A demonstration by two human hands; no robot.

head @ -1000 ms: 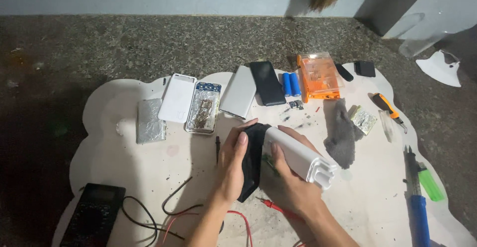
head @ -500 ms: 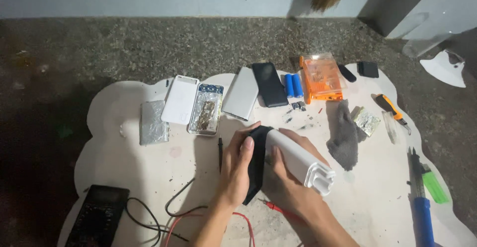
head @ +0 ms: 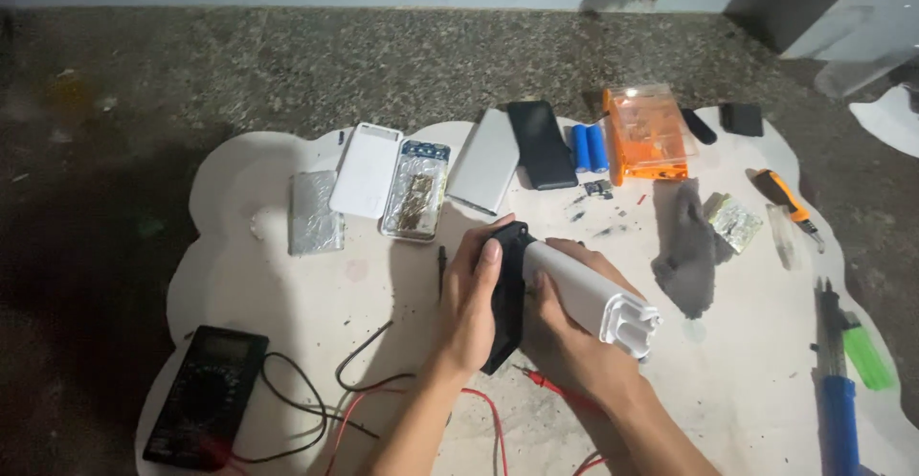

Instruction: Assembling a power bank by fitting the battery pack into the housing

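My left hand (head: 476, 306) was wrapped around a black casing piece (head: 505, 294), thumb laid along its upper edge, fingers closed behind it. My right hand (head: 565, 328) cupped the white power bank body (head: 589, 294) from underneath, fingers curled shut on it, its open ribbed end pointing toward the lower right of the frame. Both pieces sat pressed together at centre frame, lifted above the white mat (head: 249, 275).

To handle this well, I judged the two parts should be kept square to each other and the grip kept even, so neither shell twisted or slipped.

Just below the hands lay red probe leads (head: 483, 409), running left toward a black multimeter (head: 206, 395) at the lower left. Further up sat a white cover (head: 366, 171), an opened case with a circuit board (head: 416, 189), a silver case (head: 486, 160), a black phone-like slab (head: 542, 144), blue cells (head: 590, 147) and an orange box (head: 646, 134). A grey cloth (head: 687, 251) lay to the right.

I could not see the seam between the black and white parts; my palms hid it. The blue-handled tool (head: 838, 409) at the lower right was cut off by the frame edge.
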